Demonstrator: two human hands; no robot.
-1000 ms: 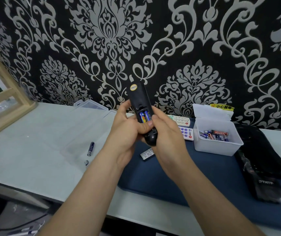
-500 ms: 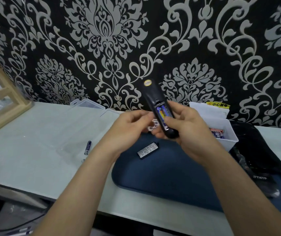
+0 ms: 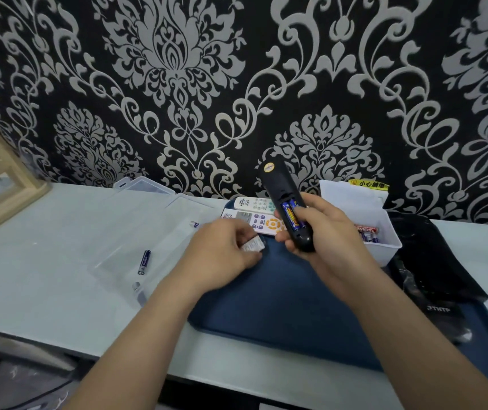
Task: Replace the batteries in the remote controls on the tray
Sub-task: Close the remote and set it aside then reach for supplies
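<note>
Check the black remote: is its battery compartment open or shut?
Open: two batteries show in the black remote; the left hand grips its loose cover.

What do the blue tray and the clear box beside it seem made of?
Blue tray: probably plastic, matte; even colour, rounded moulded rim, no glare. Clear box: transparent plastic, slightly glossy; the table shows through its walls.

We list: small flat white-labelled piece (image 3: 254,246), mostly hidden in our left hand (image 3: 225,253), print blurred; slim black plastic remote control (image 3: 278,184), lower end buried in our right hand (image 3: 328,235); dark blue rectangular tray (image 3: 281,297), cut off at 4 o'clock.
</note>
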